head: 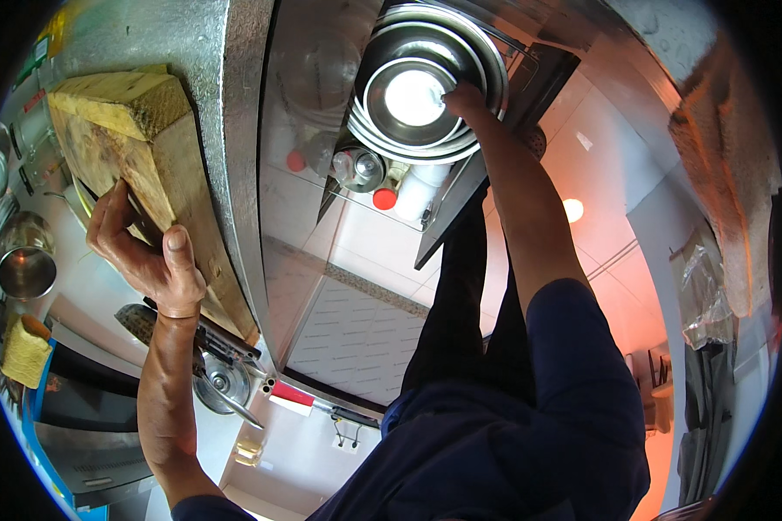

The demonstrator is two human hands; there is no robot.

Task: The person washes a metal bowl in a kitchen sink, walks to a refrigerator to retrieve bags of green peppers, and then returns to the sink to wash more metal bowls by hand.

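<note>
Nested metal bowls sit in a pulled-out wire drawer at the top centre. My right hand reaches over them, its fingers at the inner rim of the smallest bowl; whether they grip it cannot be told. My left hand rests on a thick wooden block, thumb on its side face and fingers on its broad face, spread and not closed round it. Beside the bowls in the drawer stand a glass jar, a container with a red lid and a white container.
The drawer's dark front juts out by my legs. A metal counter edge runs beside the block. At the left are a metal cup, a yellow cloth and cutlery. A brown towel hangs at the right.
</note>
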